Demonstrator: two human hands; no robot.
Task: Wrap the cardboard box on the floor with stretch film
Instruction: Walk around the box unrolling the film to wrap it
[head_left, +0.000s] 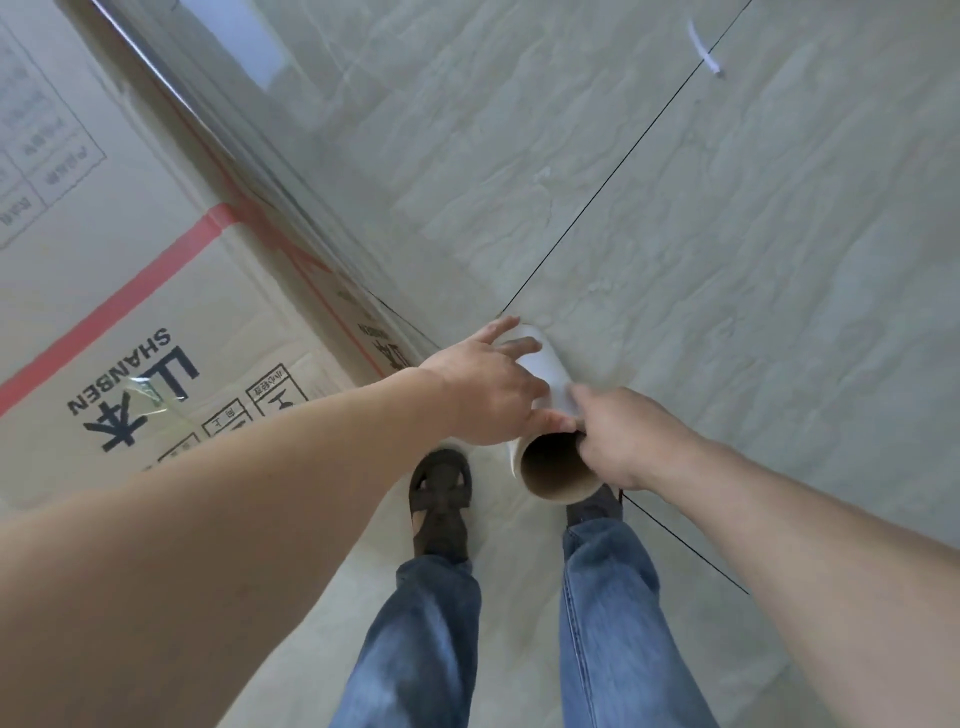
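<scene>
Cardboard box (130, 291): on floor, left of feet, film sheet along its side. Stretch film roll (545, 415): clasped by left hand (488, 395) and right hand (623, 441), both grips closed. Risk: slack film may wrinkle or tear

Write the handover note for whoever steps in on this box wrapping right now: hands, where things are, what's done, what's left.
Left hand: laid over the top of the stretch film roll, fingers spread along it.
Right hand: gripping the near end of the roll, fingers hooked into the cardboard core.
Roll: held low over the tiled floor, just off the corner of the cardboard box.
Done: film already runs along the box's side toward the roll.
Left: carry the roll round the corner and keep wrapping; how many turns are on cannot be judged. Then tear off the film.
</scene>
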